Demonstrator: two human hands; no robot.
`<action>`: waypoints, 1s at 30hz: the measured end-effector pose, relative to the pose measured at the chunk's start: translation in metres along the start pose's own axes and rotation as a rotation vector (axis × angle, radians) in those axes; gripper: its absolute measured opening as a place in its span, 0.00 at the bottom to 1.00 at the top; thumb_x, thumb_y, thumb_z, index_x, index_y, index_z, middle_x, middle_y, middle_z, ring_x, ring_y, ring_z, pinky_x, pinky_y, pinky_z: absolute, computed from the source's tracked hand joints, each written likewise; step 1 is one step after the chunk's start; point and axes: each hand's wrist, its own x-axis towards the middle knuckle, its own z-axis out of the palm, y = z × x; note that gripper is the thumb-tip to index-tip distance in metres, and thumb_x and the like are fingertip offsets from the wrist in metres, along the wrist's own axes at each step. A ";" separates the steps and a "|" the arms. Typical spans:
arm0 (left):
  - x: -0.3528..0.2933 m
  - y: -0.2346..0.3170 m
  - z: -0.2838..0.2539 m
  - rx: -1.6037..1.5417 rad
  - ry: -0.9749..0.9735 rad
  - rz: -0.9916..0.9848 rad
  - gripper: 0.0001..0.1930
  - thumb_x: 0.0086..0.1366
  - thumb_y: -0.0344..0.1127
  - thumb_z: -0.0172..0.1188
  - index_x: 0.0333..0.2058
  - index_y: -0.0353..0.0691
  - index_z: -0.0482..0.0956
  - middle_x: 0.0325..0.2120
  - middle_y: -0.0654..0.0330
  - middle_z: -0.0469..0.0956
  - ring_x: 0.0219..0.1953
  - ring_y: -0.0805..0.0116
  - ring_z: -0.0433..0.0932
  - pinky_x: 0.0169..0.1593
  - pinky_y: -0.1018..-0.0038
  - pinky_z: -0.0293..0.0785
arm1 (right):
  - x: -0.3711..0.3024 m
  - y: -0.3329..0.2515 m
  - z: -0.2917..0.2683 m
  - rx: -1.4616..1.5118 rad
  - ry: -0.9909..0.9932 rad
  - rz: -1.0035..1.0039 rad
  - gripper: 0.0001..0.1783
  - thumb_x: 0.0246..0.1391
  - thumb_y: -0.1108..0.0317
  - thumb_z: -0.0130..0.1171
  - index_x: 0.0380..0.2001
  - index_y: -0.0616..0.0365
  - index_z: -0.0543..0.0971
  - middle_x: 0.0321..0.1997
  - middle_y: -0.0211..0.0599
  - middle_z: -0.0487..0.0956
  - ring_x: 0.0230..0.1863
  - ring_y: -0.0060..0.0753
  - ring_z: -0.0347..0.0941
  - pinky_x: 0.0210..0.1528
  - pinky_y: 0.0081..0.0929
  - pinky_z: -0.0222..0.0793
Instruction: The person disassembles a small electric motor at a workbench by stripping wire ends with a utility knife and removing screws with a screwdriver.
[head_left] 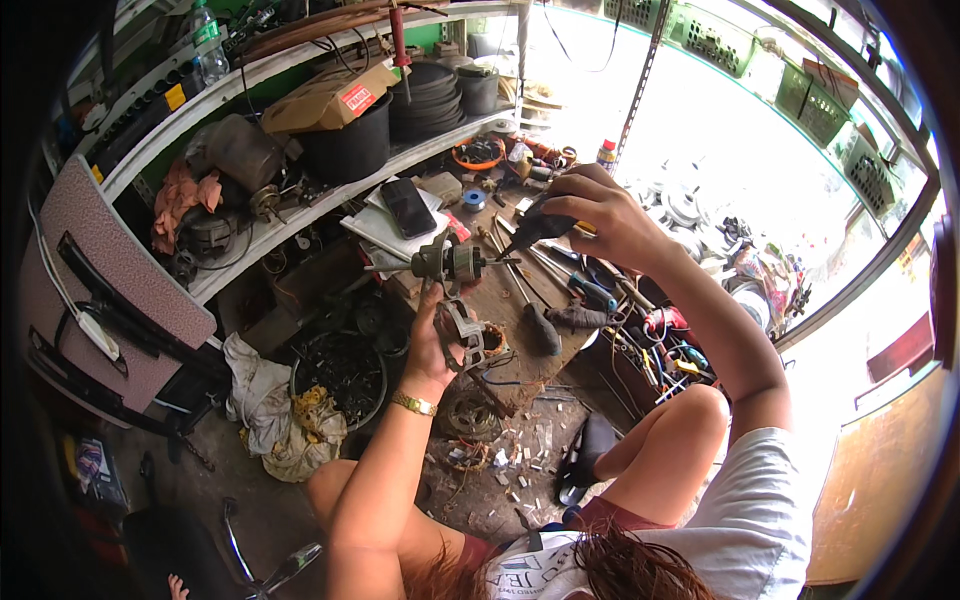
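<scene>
My left hand (433,340) is closed around a metal motor bracket (462,330), with a copper-wound coil (493,338) beside it. Just above my fingers is a motor rotor (462,262) with a thin shaft running sideways; how it is supported is partly hidden. My right hand (603,215) grips a black, tapered object (540,228), its narrow tip pointing down toward the shaft's right end. Its exact kind cannot be made out. Below the shaft, a screwdriver (541,330) with a dark handle lies on the wooden bench (480,385).
A phone (408,207) rests at the bench's far left, near a blue spool (474,200). A box of tools (650,365) stands at the right. Metal shelves (440,140) with black tubs rise behind. A basin of dark parts (340,380) and a cloth (270,410) lie lower left.
</scene>
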 end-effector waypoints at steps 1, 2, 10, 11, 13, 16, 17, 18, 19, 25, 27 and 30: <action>0.001 0.000 -0.002 0.003 0.000 0.006 0.26 0.71 0.55 0.49 0.58 0.42 0.67 0.53 0.52 0.75 0.25 0.75 0.74 0.23 0.78 0.75 | -0.002 0.000 -0.002 -0.006 -0.007 0.008 0.29 0.36 0.76 0.66 0.48 0.52 0.78 0.53 0.41 0.74 0.57 0.50 0.68 0.59 0.44 0.68; 0.002 0.001 -0.003 0.004 0.000 0.011 0.26 0.71 0.55 0.49 0.57 0.42 0.67 0.53 0.52 0.75 0.25 0.75 0.74 0.23 0.78 0.75 | -0.004 0.001 -0.004 -0.012 -0.015 0.015 0.29 0.36 0.76 0.65 0.48 0.52 0.78 0.53 0.41 0.74 0.57 0.50 0.68 0.59 0.44 0.68; 0.004 0.000 -0.005 0.043 0.029 0.028 0.22 0.69 0.51 0.54 0.55 0.44 0.70 0.51 0.56 0.77 0.26 0.76 0.77 0.23 0.79 0.73 | 0.003 0.005 0.013 -0.013 -0.002 -0.023 0.29 0.35 0.75 0.67 0.47 0.52 0.78 0.53 0.39 0.75 0.57 0.48 0.68 0.58 0.42 0.68; 0.004 0.001 -0.007 0.034 0.028 0.016 0.22 0.69 0.50 0.54 0.55 0.45 0.70 0.50 0.56 0.77 0.26 0.76 0.77 0.24 0.79 0.74 | 0.006 0.004 0.015 -0.016 -0.006 -0.042 0.29 0.35 0.76 0.67 0.47 0.52 0.78 0.53 0.39 0.75 0.56 0.48 0.68 0.58 0.42 0.69; 0.003 0.001 -0.012 0.030 0.034 0.020 0.21 0.69 0.50 0.55 0.55 0.46 0.70 0.50 0.57 0.77 0.28 0.76 0.77 0.27 0.77 0.75 | 0.008 0.002 0.012 -0.025 -0.020 -0.048 0.29 0.35 0.76 0.67 0.48 0.51 0.78 0.53 0.38 0.75 0.57 0.48 0.68 0.58 0.42 0.69; 0.003 0.004 -0.003 0.053 0.047 0.058 0.21 0.69 0.48 0.56 0.56 0.48 0.69 0.49 0.59 0.77 0.35 0.76 0.78 0.34 0.75 0.77 | 0.001 0.004 0.009 -0.050 -0.032 -0.024 0.29 0.35 0.76 0.67 0.48 0.51 0.78 0.53 0.38 0.75 0.57 0.47 0.68 0.59 0.42 0.69; 0.002 0.008 0.002 0.077 0.052 0.075 0.21 0.69 0.47 0.56 0.57 0.49 0.69 0.49 0.60 0.77 0.37 0.75 0.78 0.37 0.74 0.78 | -0.002 0.006 0.009 -0.059 -0.030 -0.014 0.29 0.35 0.75 0.67 0.48 0.51 0.78 0.54 0.38 0.75 0.57 0.47 0.68 0.59 0.41 0.68; 0.001 0.010 0.007 0.101 0.057 0.092 0.21 0.69 0.47 0.56 0.57 0.49 0.68 0.49 0.60 0.77 0.40 0.75 0.78 0.39 0.73 0.78 | -0.005 0.008 0.009 -0.054 -0.031 0.000 0.29 0.36 0.75 0.67 0.48 0.51 0.78 0.54 0.38 0.75 0.57 0.47 0.68 0.59 0.42 0.68; 0.000 0.010 0.010 0.104 0.062 0.097 0.21 0.68 0.46 0.56 0.57 0.49 0.68 0.49 0.60 0.76 0.43 0.75 0.77 0.40 0.73 0.78 | -0.008 0.009 0.010 -0.050 -0.032 0.015 0.29 0.36 0.75 0.67 0.48 0.51 0.78 0.54 0.38 0.75 0.57 0.47 0.68 0.59 0.42 0.68; 0.000 0.015 0.009 0.182 0.130 0.118 0.23 0.67 0.46 0.58 0.58 0.50 0.67 0.48 0.61 0.76 0.48 0.73 0.75 0.44 0.73 0.78 | -0.015 0.011 0.027 0.006 -0.037 0.151 0.27 0.38 0.75 0.65 0.48 0.52 0.78 0.52 0.39 0.75 0.54 0.47 0.69 0.57 0.42 0.69; 0.002 0.013 0.012 0.246 0.214 0.143 0.22 0.67 0.46 0.58 0.57 0.50 0.67 0.47 0.61 0.76 0.47 0.73 0.76 0.43 0.73 0.79 | -0.020 0.013 0.033 0.033 -0.038 0.200 0.27 0.38 0.75 0.65 0.48 0.53 0.77 0.51 0.38 0.76 0.53 0.47 0.70 0.56 0.42 0.69; 0.001 0.015 0.011 0.281 0.241 0.108 0.24 0.65 0.47 0.60 0.57 0.49 0.65 0.45 0.66 0.75 0.41 0.77 0.77 0.34 0.78 0.77 | -0.023 0.011 0.043 0.078 -0.013 0.221 0.27 0.38 0.74 0.66 0.47 0.53 0.77 0.49 0.37 0.77 0.52 0.46 0.70 0.55 0.41 0.69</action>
